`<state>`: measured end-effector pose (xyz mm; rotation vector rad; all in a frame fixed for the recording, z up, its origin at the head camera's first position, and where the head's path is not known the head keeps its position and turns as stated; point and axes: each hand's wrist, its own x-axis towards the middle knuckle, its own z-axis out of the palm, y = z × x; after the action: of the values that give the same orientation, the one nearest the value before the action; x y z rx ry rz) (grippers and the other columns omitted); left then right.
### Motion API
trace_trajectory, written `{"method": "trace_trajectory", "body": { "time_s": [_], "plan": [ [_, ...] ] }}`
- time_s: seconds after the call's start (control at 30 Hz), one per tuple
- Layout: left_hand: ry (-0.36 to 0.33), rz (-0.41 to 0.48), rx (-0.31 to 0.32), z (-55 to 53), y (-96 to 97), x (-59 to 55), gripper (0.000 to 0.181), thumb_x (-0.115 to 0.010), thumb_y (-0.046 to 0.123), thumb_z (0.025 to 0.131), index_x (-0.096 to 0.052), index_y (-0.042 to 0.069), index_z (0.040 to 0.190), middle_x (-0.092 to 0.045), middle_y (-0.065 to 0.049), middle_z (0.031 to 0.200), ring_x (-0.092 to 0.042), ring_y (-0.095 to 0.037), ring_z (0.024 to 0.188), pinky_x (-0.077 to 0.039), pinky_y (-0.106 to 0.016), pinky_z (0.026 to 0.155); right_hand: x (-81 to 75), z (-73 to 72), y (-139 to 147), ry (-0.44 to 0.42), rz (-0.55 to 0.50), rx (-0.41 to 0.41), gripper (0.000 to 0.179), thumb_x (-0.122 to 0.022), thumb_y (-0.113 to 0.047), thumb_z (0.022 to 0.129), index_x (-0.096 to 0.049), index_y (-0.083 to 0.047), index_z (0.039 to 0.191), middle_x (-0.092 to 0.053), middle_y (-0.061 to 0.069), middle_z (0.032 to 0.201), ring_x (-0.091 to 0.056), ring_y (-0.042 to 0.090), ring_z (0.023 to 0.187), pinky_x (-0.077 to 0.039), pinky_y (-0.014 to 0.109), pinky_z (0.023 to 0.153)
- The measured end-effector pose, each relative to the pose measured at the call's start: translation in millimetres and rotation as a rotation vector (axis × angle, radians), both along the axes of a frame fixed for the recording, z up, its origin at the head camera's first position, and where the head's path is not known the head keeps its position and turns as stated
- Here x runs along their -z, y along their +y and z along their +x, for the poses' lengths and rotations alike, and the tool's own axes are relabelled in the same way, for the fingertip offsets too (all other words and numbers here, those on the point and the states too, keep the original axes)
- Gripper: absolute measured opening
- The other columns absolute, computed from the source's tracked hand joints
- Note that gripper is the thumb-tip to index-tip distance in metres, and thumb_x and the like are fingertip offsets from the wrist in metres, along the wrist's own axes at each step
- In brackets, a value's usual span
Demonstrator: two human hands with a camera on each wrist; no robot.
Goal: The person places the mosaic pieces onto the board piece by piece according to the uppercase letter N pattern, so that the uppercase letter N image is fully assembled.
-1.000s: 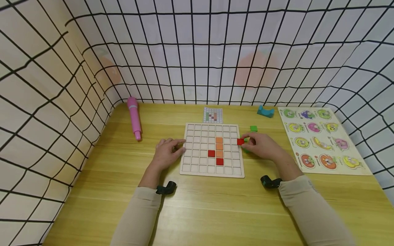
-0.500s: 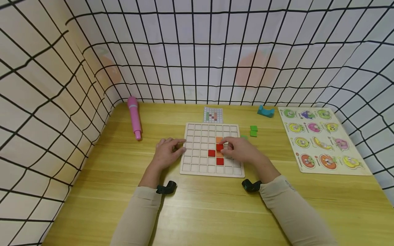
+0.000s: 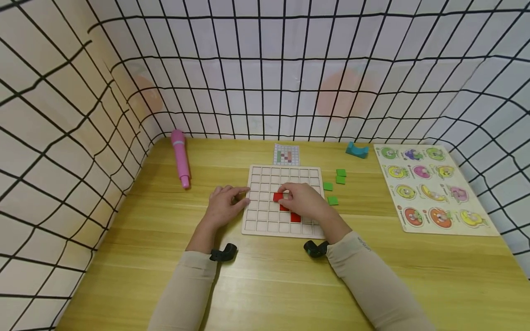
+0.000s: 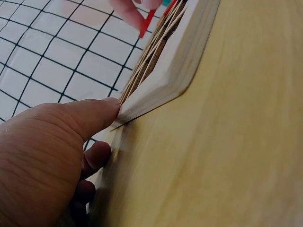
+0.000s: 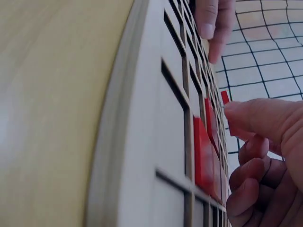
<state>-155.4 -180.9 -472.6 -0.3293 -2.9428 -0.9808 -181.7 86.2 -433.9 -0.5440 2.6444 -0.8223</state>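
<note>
A wooden grid board point(image 3: 265, 226) lies on the table in the head view. Above its middle cells my right hand point(image 3: 305, 202) pinches a red square tile point(image 3: 278, 196) between thumb and forefinger; the right wrist view shows that tile point(image 5: 225, 98) raised off the board. Two more red tiles point(image 3: 296, 217) sit in the grid just below this hand, which hides the orange tiles. At the board's left edge, the thumb and forefinger of my left hand point(image 3: 223, 207) touch the rim. The left wrist view shows the left thumb point(image 4: 97, 116) against the board's corner.
Several green tiles point(image 3: 332, 200) lie right of the board. Behind it is a small pattern card point(image 3: 286, 155). A blue arched block point(image 3: 357, 150) and a fruit picture board point(image 3: 432, 184) are farther right, a pink pen-shaped object point(image 3: 181, 158) left. Black-lined netting point(image 3: 271, 73) encloses the table.
My right hand has carried the red tile leftward from the board's right edge to above its middle, uncovering the green tiles and covering the orange ones. The left hand has stayed put.
</note>
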Motion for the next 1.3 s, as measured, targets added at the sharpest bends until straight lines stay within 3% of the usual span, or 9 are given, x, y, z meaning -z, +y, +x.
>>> {"method": "trace_trajectory", "body": {
  "time_s": [0.37,0.7,1.07,1.3],
  "plan": [
    [-0.007,-0.009,-0.007,-0.8,1.3,0.3,0.038,-0.068,0.035,0.098,-0.069,0.024,0.134,-0.067,-0.002,0.101,-0.044,-0.023,0.094,-0.030,-0.042,0.092,1.3,-6.1,-16.3,0.003,0.102,0.017,0.032,-0.068,-0.028,0.097,-0.068,-0.018,0.127,-0.059,-0.001,0.072,-0.052,0.016,0.061,-0.039,0.030,0.059],
    [-0.007,0.002,-0.006,0.3,1.0,-0.7,0.038,-0.069,0.034,0.097,-0.069,0.024,0.133,-0.067,-0.002,0.101,-0.045,-0.023,0.094,-0.030,-0.043,0.092,-1.1,-3.8,-15.0,0.003,0.094,0.036,0.033,-0.067,-0.027,0.097,-0.067,-0.019,0.129,-0.060,0.000,0.076,-0.052,0.016,0.064,-0.040,0.030,0.061],
    [-0.012,-0.004,-0.004,0.9,1.9,-0.5,0.038,-0.068,0.035,0.098,-0.068,0.024,0.134,-0.067,-0.002,0.101,-0.045,-0.023,0.094,-0.030,-0.041,0.091,-5.2,7.0,30.1,-0.010,-0.058,0.122,0.036,-0.068,-0.028,0.097,-0.066,-0.017,0.131,-0.054,0.001,0.076,-0.047,0.017,0.062,-0.035,0.029,0.057],
    [-0.016,-0.017,-0.006,-0.5,2.0,0.7,0.039,-0.068,0.036,0.097,-0.068,0.025,0.135,-0.067,-0.002,0.101,-0.045,-0.022,0.094,-0.030,-0.041,0.090,-4.6,10.5,61.6,-0.064,-0.052,0.173,0.038,-0.069,-0.031,0.097,-0.064,-0.019,0.133,-0.054,0.003,0.083,-0.047,0.019,0.066,-0.036,0.029,0.058]
  ]
}}
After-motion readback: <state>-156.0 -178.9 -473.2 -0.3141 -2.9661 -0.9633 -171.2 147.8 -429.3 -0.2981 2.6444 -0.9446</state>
